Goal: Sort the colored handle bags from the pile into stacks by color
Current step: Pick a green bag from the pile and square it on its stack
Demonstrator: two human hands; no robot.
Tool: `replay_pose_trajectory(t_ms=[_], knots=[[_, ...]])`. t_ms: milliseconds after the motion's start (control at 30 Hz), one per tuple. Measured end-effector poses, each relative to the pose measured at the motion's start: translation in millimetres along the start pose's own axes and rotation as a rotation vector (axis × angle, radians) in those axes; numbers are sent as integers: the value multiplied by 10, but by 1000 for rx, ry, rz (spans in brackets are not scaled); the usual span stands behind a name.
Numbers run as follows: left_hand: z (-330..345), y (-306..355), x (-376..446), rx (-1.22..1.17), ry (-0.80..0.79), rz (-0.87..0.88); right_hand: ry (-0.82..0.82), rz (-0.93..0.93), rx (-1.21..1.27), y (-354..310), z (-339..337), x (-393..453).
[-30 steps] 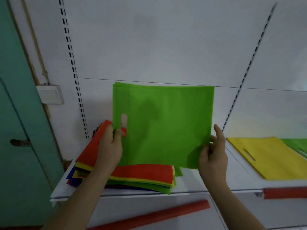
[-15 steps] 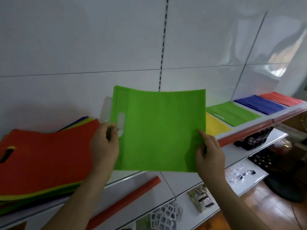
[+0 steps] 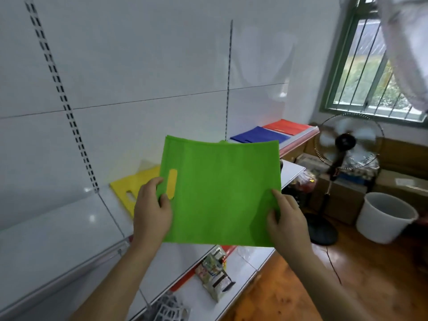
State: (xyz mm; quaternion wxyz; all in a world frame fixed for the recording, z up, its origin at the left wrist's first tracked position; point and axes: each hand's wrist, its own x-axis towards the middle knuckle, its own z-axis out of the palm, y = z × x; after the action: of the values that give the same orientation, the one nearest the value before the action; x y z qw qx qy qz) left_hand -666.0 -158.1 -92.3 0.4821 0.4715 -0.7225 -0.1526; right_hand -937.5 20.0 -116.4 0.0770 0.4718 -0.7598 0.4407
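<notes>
Above the shelf: a green bag is held up flat in both hands, its handle slot at the left edge.
Left hand: the bag's left edge is pinched beside the slot, thumb in front, the other fingers hidden behind the cloth.
Right hand: the lower right corner is pinched, thumb pressed on the front, the remaining fingers curled behind and out of sight.
Shelf: white, fixed along a white panelled wall.
Yellow bag: laid flat on the shelf, partly covered by the green bag; yellow is seen through the slot.
Blue bag: laid flat farther along the shelf, well apart from the hands.
Red bag: laid just beyond the blue bag, at the shelf's far end.
Fan: stood on the wooden floor by the window.
Bucket: white, set on the floor near the fan.
</notes>
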Motion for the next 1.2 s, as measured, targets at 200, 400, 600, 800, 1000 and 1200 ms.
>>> replay_pose_trajectory(t_ms=[200, 400, 600, 800, 1000, 1200], knots=[[856, 255, 263, 40, -50, 41, -27, 49, -26, 616, -39, 416], [1766, 374, 649, -19, -76, 40, -42, 40, -59, 1103, 72, 1116], [2489, 492, 1228, -15, -86, 6, -46, 9, -101, 1468, 248, 2065], [2870, 385, 1612, 88, -53, -82, -102, -40, -41, 1745, 610, 2694], [3068, 117, 1797, 204, 63, -142, -186, -108, 75, 2006, 1207, 3465], [3212, -70, 1824, 389, 154, -335, -339, -254, 182, 2037, 1753, 4108]])
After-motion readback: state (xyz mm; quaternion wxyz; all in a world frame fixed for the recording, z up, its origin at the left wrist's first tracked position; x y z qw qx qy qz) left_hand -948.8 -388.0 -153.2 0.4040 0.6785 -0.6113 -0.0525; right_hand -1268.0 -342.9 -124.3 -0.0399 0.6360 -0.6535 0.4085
